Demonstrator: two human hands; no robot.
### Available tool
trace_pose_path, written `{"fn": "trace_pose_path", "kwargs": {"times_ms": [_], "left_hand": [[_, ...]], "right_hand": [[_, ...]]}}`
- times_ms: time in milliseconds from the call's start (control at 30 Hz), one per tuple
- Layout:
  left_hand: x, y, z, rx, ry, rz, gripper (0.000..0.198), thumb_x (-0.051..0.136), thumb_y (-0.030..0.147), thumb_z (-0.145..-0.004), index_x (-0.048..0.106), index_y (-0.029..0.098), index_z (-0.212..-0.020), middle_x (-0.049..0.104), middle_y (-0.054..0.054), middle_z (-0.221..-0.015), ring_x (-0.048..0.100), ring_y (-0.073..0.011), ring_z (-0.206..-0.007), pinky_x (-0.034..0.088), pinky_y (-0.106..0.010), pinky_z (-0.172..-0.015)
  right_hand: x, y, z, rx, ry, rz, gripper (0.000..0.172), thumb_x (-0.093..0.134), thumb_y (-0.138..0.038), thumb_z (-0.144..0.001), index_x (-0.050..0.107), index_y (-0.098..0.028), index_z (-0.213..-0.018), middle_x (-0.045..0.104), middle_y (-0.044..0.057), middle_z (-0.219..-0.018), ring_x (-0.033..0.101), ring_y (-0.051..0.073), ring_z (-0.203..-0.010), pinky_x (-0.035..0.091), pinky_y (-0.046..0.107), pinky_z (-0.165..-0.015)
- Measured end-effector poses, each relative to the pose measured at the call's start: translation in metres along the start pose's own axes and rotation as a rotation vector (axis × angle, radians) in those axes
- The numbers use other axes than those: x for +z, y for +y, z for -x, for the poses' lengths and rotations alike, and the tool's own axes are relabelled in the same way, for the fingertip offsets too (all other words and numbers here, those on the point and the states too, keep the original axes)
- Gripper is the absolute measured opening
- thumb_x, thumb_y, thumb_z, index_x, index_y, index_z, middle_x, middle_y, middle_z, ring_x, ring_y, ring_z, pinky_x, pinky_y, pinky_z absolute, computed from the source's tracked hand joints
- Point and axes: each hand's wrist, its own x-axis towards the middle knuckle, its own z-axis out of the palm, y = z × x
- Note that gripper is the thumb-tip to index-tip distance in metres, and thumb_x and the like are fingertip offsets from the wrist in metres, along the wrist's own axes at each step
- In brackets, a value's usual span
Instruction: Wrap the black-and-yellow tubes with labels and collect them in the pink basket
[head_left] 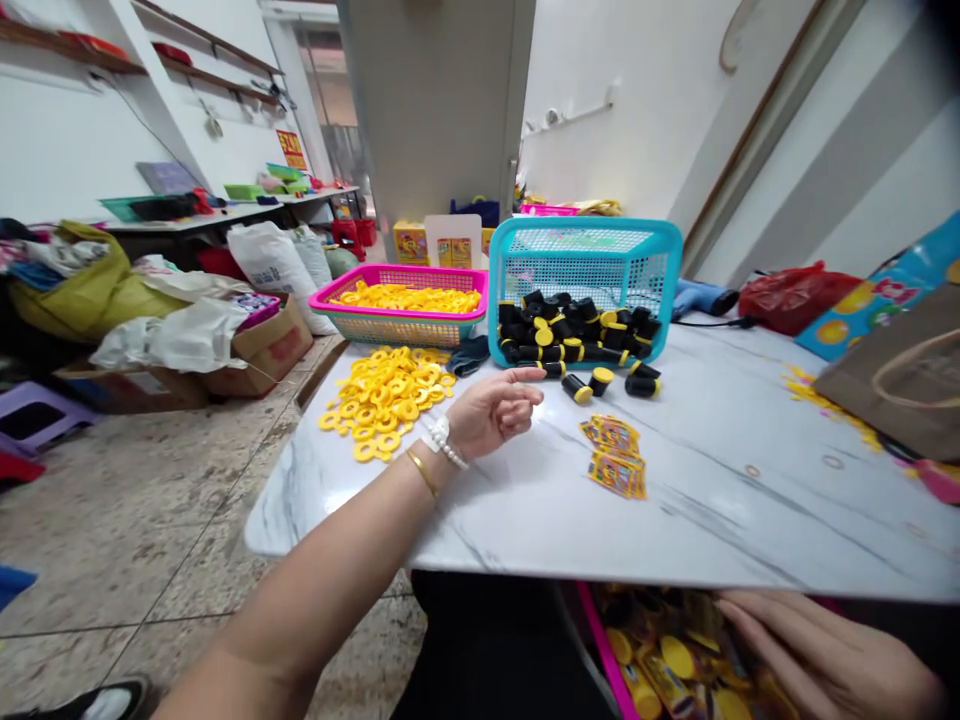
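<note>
My left hand (497, 412) is above the white marble-pattern table (517, 520), index finger stretched out and the others loosely curled, with nothing visible in it. Just beyond its fingertips lie several black cylinders with yellow caps (578, 389), spilling from a blue basket (585, 235) tipped on its side. Left of the hand is a pile of yellow rings (390, 395). To its right sit small printed yellow labels (616, 470) in stacks. My right hand (825, 650) reaches below the table edge, its fingers extended over a pink-rimmed container (598, 640) of wrapped yellow-capped pieces.
A pink basket (322, 303) of yellow pieces stands at the table's back left. At the right are a brown paper bag (900, 380), a red plastic bag (795, 298) and scattered yellow bits. Cardboard boxes (259, 350) and sacks crowd the floor at left.
</note>
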Motion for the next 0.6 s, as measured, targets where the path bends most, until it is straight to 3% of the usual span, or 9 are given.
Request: {"fn": "trace_pose_path", "kwargs": {"times_ms": [67,200,267,400,500,600], "left_hand": [[0.0,-0.001,0.001,0.003,-0.007,-0.044,0.045,0.073,0.006,-0.063,0.066,0.014,-0.106,0.06,0.0,-0.08,0.035,-0.0017,-0.051,0.025,-0.018,-0.049],[-0.005,-0.004,-0.001,0.043,0.039,-0.119,0.04,0.077,0.006,-0.058,0.068,0.015,-0.097,0.06,-0.001,-0.087,0.045,-0.0028,-0.058,0.032,-0.018,-0.053],[-0.008,-0.006,-0.003,0.074,0.094,-0.167,0.036,0.075,0.007,-0.057,0.068,0.014,-0.091,0.06,-0.001,-0.089,0.045,-0.0031,-0.058,0.034,-0.019,-0.054],[-0.013,-0.006,-0.007,0.165,0.223,-0.262,0.026,0.068,0.005,-0.056,0.065,0.013,-0.08,0.058,0.001,-0.082,0.038,-0.0017,-0.051,0.03,-0.019,-0.049],[-0.015,-0.005,-0.009,0.215,0.287,-0.302,0.029,0.065,0.004,-0.055,0.065,0.013,-0.082,0.061,-0.001,-0.085,0.041,-0.0024,-0.053,0.031,-0.018,-0.049],[-0.015,-0.006,-0.01,0.156,0.298,-0.307,0.032,0.065,0.006,-0.056,0.065,0.013,-0.087,0.065,-0.003,-0.083,0.044,-0.0044,-0.053,0.031,-0.019,-0.048]], "right_hand": [[-0.013,-0.021,-0.035,-0.124,-0.034,-0.004,0.026,0.067,-0.034,-0.08,0.077,-0.037,-0.103,0.079,0.0,-0.091,0.075,0.021,-0.071,0.059,0.028,-0.063],[-0.021,-0.041,-0.13,-0.073,0.034,-0.06,0.013,0.066,-0.035,-0.085,0.078,-0.03,-0.088,0.079,0.002,-0.085,0.072,0.019,-0.066,0.055,0.03,-0.061],[-0.013,-0.034,-0.182,0.001,0.06,-0.077,0.021,0.063,-0.04,-0.087,0.078,-0.026,-0.084,0.078,0.003,-0.078,0.068,0.018,-0.059,0.051,0.031,-0.056],[0.021,-0.001,-0.263,0.141,0.016,-0.018,0.019,0.067,-0.037,-0.082,0.079,-0.024,-0.09,0.078,0.003,-0.087,0.069,0.019,-0.07,0.052,0.03,-0.066],[0.053,0.023,-0.289,0.097,-0.174,0.054,0.033,0.073,-0.027,-0.072,0.078,-0.026,-0.105,0.077,0.003,-0.098,0.068,0.018,-0.075,0.052,0.029,-0.07],[0.079,0.038,-0.287,0.094,-0.237,0.072,0.033,0.068,-0.021,-0.075,0.078,-0.024,-0.106,0.076,0.005,-0.104,0.069,0.019,-0.084,0.051,0.03,-0.078]]}}
